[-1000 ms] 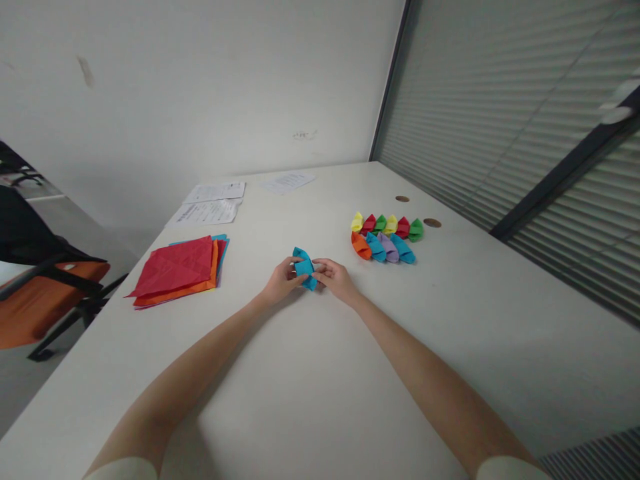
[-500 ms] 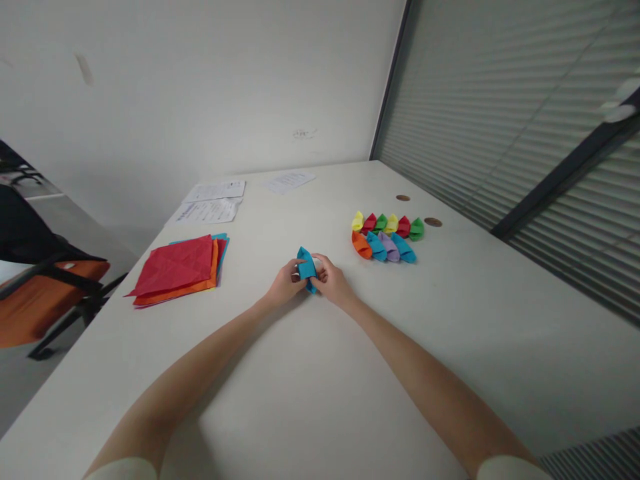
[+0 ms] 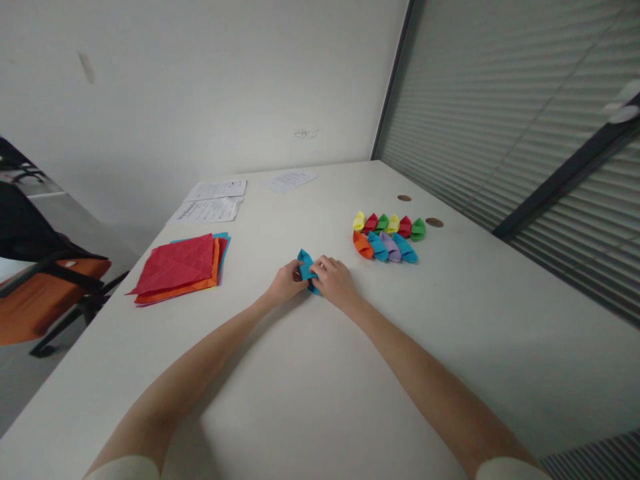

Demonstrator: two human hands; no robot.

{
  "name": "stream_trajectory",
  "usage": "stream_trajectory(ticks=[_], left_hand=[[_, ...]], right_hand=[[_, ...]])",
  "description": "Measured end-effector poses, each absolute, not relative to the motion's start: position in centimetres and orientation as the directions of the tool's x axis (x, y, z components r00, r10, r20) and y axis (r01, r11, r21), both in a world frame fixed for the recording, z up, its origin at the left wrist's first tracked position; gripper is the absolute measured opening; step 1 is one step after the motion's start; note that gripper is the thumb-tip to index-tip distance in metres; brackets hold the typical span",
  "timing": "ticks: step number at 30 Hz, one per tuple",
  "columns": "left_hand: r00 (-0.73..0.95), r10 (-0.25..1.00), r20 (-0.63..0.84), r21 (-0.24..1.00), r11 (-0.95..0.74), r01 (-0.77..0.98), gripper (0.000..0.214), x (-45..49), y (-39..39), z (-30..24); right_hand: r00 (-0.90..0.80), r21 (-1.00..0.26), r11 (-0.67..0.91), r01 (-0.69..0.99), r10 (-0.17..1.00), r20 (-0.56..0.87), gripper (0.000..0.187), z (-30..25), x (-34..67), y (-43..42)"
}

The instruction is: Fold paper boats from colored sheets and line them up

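Note:
Between my two hands, at the middle of the table, is a folded piece of blue paper (image 3: pixel 306 267) with a pointed top. My left hand (image 3: pixel 286 283) grips its left side, fingers curled round the edge. On the right, my right hand (image 3: pixel 335 279) is closed over the paper, its fingers covering part of the front. Beyond the right hand lie several finished-looking folded paper pieces (image 3: pixel 391 245) in two rows, yellow, red, green, orange, blue and purple. A stack of coloured paper sheets (image 3: pixel 175 267), red on top, rests to the left.
Printed sheets (image 3: pixel 210 209) lie at the table's back left, with another paper (image 3: pixel 291 181) near the wall. Two round brown table holes (image 3: pixel 434 222) sit by the blinds (image 3: pixel 510 133). An orange chair (image 3: pixel 50 287) stands beyond the left table edge.
My right hand has turned and its fingers have come over the front of the blue paper, covering more of it. My left hand keeps its hold in nearly the same place.

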State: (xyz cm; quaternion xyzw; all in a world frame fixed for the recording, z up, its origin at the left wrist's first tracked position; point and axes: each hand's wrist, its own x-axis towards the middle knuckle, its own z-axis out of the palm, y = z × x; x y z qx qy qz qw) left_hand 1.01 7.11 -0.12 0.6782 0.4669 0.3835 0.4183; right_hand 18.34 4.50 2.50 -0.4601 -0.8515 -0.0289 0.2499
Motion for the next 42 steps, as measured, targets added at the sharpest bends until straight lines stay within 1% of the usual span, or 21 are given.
stream_trajectory(ticks=[1,3,4,6,7,9,11,13,14,15,17,20,25,29,33,38,42], left_hand=[[0.262,0.957,0.125,0.935,-0.202,0.291,0.027,1.0,7.1,-0.1],[0.230,0.964,0.130,0.959,-0.182,0.220,0.032,1.1,7.1,-0.1],[0.210,0.969,0.134,0.970,-0.172,0.175,0.036,1.2,7.1,-0.2],[0.196,0.973,0.119,0.986,-0.139,0.090,0.046,1.3,7.1,-0.2],[0.209,0.973,0.102,0.991,-0.118,0.066,0.048,1.3,7.1,-0.2],[0.237,0.966,0.100,0.988,-0.124,0.089,0.045,1.2,7.1,-0.1],[0.239,0.952,0.193,0.944,-0.247,0.219,0.033,0.9,7.1,0.1],[0.260,0.906,0.335,0.822,-0.416,0.389,0.022,0.5,7.0,0.3],[0.296,0.878,0.376,0.755,-0.476,0.451,0.019,0.3,7.0,0.4],[0.349,0.856,0.380,0.704,-0.513,0.490,0.017,0.1,7.0,0.5],[0.437,0.833,0.338,0.652,-0.542,0.529,0.018,-0.1,7.1,0.5],[0.477,0.835,0.274,0.650,-0.526,0.549,0.020,-0.3,7.4,0.4],[0.456,0.859,0.233,0.718,-0.468,0.515,0.012,-0.6,7.9,0.4],[0.425,0.880,0.214,0.758,-0.424,0.496,0.003,-0.7,8.0,0.3],[0.386,0.899,0.207,0.767,-0.395,0.506,0.004,-0.7,8.1,0.1],[0.416,0.895,0.161,0.728,-0.392,0.562,0.004,-0.7,8.2,0.1],[0.356,0.922,0.155,0.659,-0.365,0.658,0.003,-0.9,8.2,-0.1]], right_hand=[[-0.425,-0.235,0.568,0.788,0.780,0.460,0.013,2.4,18.2,4.6],[-0.327,-0.426,0.535,0.729,0.820,0.470,0.018,1.9,18.1,4.9],[-0.263,-0.545,0.503,0.671,0.849,0.459,0.021,1.7,18.1,5.2],[-0.136,-0.767,0.405,0.498,0.910,0.392,0.022,1.1,18.2,6.0],[-0.097,-0.839,0.353,0.414,0.934,0.345,0.023,0.8,18.4,6.4],[-0.067,-0.905,0.293,0.309,0.956,0.287,0.018,0.5,19.0,7.2],[-0.088,-0.910,0.278,0.308,0.961,0.264,0.009,0.2,19.7,7.8],[-0.111,-0.885,0.279,0.374,0.960,0.256,0.006,0.1,20.2,8.1],[-0.116,-0.864,0.284,0.416,0.959,0.260,0.008,0.0,20.4,8.1],[-0.117,-0.841,0.292,0.456,0.956,0.269,0.009,-0.1,20.6,8.2],[-0.131,-0.803,0.311,0.509,0.950,0.284,0.012,-0.2,20.7,8.1],[-0.190,-0.768,0.332,0.548,0.943,0.273,0.012,-0.3,20.8,8.0],[-0.325,-0.707,0.410,0.576,0.909,0.263,0.011,-0.1,21.1,7.7],[-0.373,-0.678,0.439,0.589,0.893,0.253,0.012,-0.3,21.2,7.6],[-0.401,-0.638,0.487,0.596,0.869,0.290,0.011,-0.6,21.6,7.8],[-0.440,-0.638,0.498,0.587,0.858,0.264,0.011,-0.5,21.9,7.9],[-0.456,-0.594,0.517,0.616,0.849,0.265,0.011,-0.3,21.8,7.8]])
